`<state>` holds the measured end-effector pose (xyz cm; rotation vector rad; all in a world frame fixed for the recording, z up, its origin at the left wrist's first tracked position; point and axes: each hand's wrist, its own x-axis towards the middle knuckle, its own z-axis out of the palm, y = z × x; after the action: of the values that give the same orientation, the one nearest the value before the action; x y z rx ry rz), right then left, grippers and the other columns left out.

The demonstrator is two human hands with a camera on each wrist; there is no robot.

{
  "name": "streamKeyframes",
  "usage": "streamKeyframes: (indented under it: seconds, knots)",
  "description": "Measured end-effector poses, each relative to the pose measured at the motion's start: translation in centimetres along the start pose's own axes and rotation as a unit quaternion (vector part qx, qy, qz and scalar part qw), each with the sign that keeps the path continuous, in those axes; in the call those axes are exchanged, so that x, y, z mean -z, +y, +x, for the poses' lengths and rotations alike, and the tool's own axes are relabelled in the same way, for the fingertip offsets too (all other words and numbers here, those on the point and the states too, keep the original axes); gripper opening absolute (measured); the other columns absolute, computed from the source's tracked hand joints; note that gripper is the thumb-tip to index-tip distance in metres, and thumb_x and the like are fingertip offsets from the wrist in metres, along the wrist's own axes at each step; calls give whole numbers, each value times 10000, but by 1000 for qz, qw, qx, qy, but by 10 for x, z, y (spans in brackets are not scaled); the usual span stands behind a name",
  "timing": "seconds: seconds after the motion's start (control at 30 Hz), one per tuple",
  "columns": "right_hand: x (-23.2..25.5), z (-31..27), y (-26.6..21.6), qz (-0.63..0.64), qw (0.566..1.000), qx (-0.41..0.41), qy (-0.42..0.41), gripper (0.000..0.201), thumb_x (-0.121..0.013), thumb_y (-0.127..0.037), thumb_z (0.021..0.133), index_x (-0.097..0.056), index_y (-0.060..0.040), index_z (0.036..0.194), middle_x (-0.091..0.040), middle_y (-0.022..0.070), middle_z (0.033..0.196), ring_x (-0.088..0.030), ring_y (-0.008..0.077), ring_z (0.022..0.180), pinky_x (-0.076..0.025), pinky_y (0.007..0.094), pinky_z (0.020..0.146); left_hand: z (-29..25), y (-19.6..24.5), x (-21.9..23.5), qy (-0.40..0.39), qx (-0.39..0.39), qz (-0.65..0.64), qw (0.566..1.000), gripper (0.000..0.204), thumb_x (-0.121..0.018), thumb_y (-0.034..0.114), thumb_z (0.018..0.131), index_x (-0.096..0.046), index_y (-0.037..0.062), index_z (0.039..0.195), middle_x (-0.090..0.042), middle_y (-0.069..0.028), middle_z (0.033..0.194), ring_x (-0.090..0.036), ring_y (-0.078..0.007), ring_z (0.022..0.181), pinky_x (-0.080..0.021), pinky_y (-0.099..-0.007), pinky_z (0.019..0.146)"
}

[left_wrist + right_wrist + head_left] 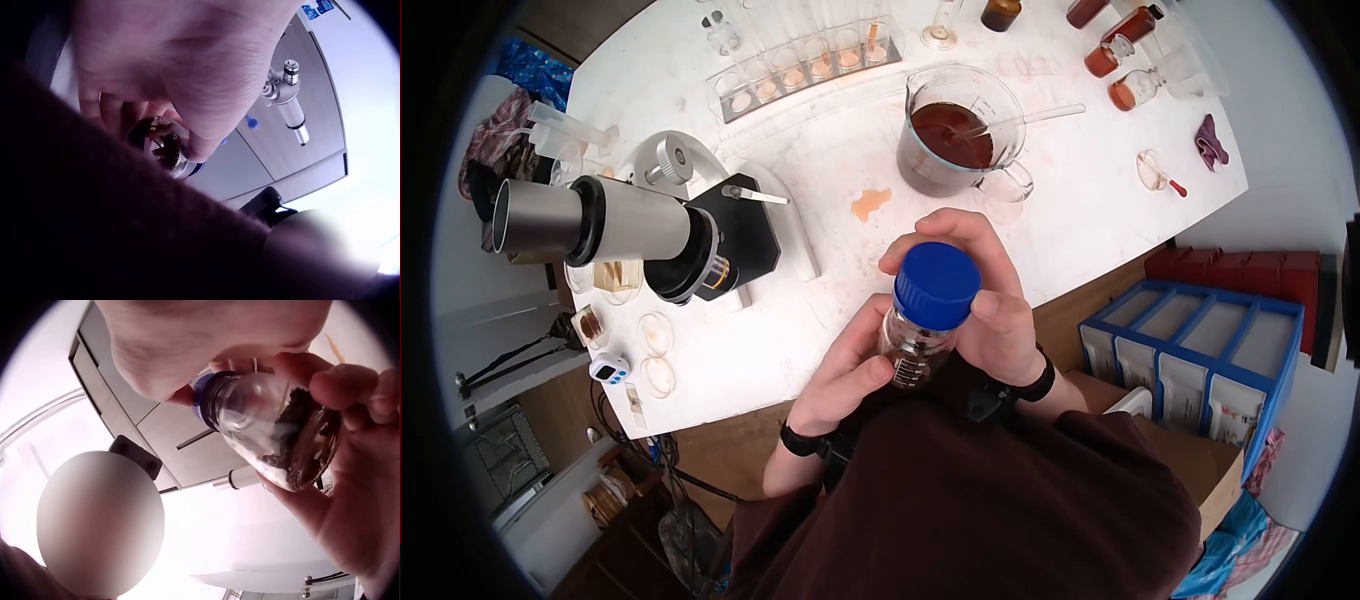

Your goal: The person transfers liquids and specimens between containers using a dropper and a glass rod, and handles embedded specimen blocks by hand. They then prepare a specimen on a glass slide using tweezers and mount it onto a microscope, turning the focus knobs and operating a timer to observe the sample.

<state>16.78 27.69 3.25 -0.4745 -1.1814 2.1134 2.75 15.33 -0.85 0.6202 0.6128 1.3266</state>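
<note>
White table (770,350), near edge — bottle (912,345) tilted, cap (938,285) up & away from shirt (1000,490); L hand (850,365) grips it low, R hand (1000,315) grips cap.

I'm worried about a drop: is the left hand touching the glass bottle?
Touching: the right wrist view shows the left hand wrapped against the lower part of the glass bottle.

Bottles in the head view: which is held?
The clear bottle with the blue cap: left hand holds it, right hand grips its cap; the other bottles are on the table, touched by neither.
</note>
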Motion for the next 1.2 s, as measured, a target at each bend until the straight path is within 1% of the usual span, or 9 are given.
streamKeyframes:
  seconds: [0.07, 0.33, 0.37, 0.5, 0.67, 1.0, 1.1, 1.17, 1.2]
  knots:
    - [2, 2, 1, 22, 1000, 9, -2, 707, -636, -504, 885, -448, -37, 1381, -620, 248, 1228, -623, 253, 1127, -508, 343, 962, -2, 0, 2, 8, 62, 17, 998, 1059, -674, 698, 886, -280, -24, 1553, -602, -200, 1322, -639, -275, 1194, -526, -391, 1002]
    - [13, -3, -15, -18, 993, 93, 64, 734, -663, -507, 852, -438, -39, 1370, -624, 219, 1163, -588, 287, 1115, -437, 397, 1018, -2, 0, 0, 9, 51, 57, 997, 1038, -667, 691, 894, -299, -32, 1541, -609, -213, 1322, -643, -268, 1185, -512, -392, 1020]
    - [17, -5, -19, -22, 991, 115, 64, 779, -756, -508, 884, -414, -32, 1397, -618, 203, 1208, -623, 243, 1145, -504, 348, 966, -2, -1, 0, 11, 42, 60, 997, 1027, -672, 681, 896, -305, -33, 1536, -606, -216, 1331, -643, -267, 1187, -509, -393, 1025]
    - [40, -15, -27, -67, 975, 146, 153, 710, -865, -409, 828, -436, -81, 1289, -586, 163, 1224, -618, 260, 1159, -492, 366, 990, -1, -5, 2, 17, 15, 47, 999, 991, -742, 600, 886, -320, -19, 1534, -599, -211, 1353, -632, -265, 1206, -500, -393, 1037]
    - [67, -29, -38, -124, 945, 163, 256, 587, -821, -281, 883, -451, -106, 1303, -565, 98, 1254, -586, 299, 1248, -445, 393, 1043, -3, -7, 1, 62, -4, 3, 998, 944, -896, 400, 802, -377, 34, 1500, -587, -193, 1389, -601, -258, 1253, -489, -390, 1051]
    - [138, -38, -88, -323, 865, 129, 362, 500, -731, -84, 906, -525, -57, 1361, -602, 73, 1176, -595, 155, 1068, -473, 300, 934, -5, -7, 0, 80, -6, 9, 997, 929, -913, 367, 790, -390, 51, 1490, -576, -199, 1396, -605, -268, 1247, -503, -396, 1038]
    - [135, -23, -111, -648, 696, 67, 303, 544, -757, -123, 887, -556, -28, 1383, -652, 126, 1175, -628, 202, 1033, -513, 328, 876, -6, -8, 3, 57, -14, 2, 998, 820, -868, 260, 832, -394, 49, 1466, -558, -146, 1400, -573, -235, 1277, -456, -387, 1084]
    - [146, -11, -118, -699, 666, 60, 253, 528, -762, -142, 885, -571, -20, 1362, -658, 141, 1182, -637, 239, 1049, -520, 351, 883, -6, -9, 4, 33, -19, 0, 999, 712, -825, 150, 872, -404, 46, 1437, -539, -91, 1402, -542, -195, 1298, -411, -376, 1122]
    - [151, -5, -120, -747, 632, 48, 201, 514, -768, -162, 884, -587, -11, 1341, -665, 156, 1190, -646, 276, 1065, -527, 373, 889, -6, -10, 2, 54, -16, 13, 998, 832, -869, 261, 830, -387, 47, 1474, -562, -138, 1399, -571, -231, 1287, -445, -386, 1102]
